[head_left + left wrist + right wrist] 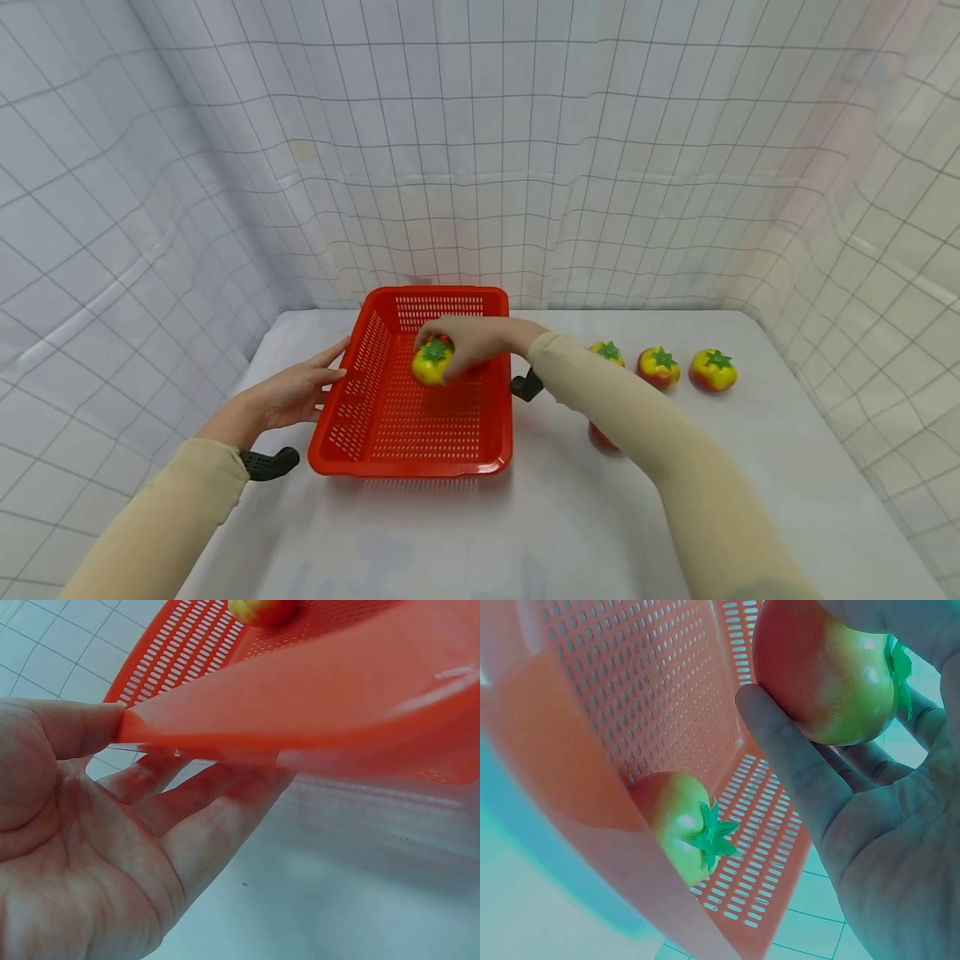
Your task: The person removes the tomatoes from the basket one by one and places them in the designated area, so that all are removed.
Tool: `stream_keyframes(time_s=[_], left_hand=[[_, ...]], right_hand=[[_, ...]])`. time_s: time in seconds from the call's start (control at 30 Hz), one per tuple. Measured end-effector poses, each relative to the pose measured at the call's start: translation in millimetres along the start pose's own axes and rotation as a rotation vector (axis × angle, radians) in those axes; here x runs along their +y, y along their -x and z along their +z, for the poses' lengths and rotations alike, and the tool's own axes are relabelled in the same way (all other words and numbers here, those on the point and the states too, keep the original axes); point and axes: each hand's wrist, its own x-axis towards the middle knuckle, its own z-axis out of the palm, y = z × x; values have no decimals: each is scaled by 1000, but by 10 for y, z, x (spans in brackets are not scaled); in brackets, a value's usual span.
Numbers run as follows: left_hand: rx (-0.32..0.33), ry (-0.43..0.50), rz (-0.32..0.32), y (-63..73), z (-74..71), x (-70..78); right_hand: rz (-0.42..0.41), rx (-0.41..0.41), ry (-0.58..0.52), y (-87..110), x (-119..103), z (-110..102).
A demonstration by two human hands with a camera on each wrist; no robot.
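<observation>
A red-and-yellow tomato (pixel 432 362) with a green star-shaped calyx is held in my right hand (pixel 476 340), over the inside of a red perforated basket (pixel 500 417). The right wrist view shows thumb and fingers around the held tomato (pixel 825 671). Below it, a second tomato (pixel 676 821) sits inside the basket by the wall. My left hand (pixel 294 393) is at the basket's left side. In the left wrist view its thumb presses the rim (pixel 225 741) while the other fingers reach underneath.
Right of the basket lie several more tomatoes: one (pixel 607 351) partly behind the right sleeve, two further right (pixel 658 368) (pixel 712 371), and one nearer (pixel 602 438) mostly hidden by the forearm. White grid-patterned curtains (pixel 480 167) surround the white table (pixel 570 492).
</observation>
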Motion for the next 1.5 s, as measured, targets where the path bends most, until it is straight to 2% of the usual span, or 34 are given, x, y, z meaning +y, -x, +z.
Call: stream_keyframes(time_s=[0.7, 1.17, 1.5], left_hand=[[2, -6, 0, -1, 20, 13], [3, -3, -2, 8, -1, 8], [-21, -17, 13, 14, -4, -7]], right_hand=[[-37, 3, -146, 413, 35, -31], [1, 45, -132, 662, 159, -85], [42, 73, -121, 959, 249, -126]])
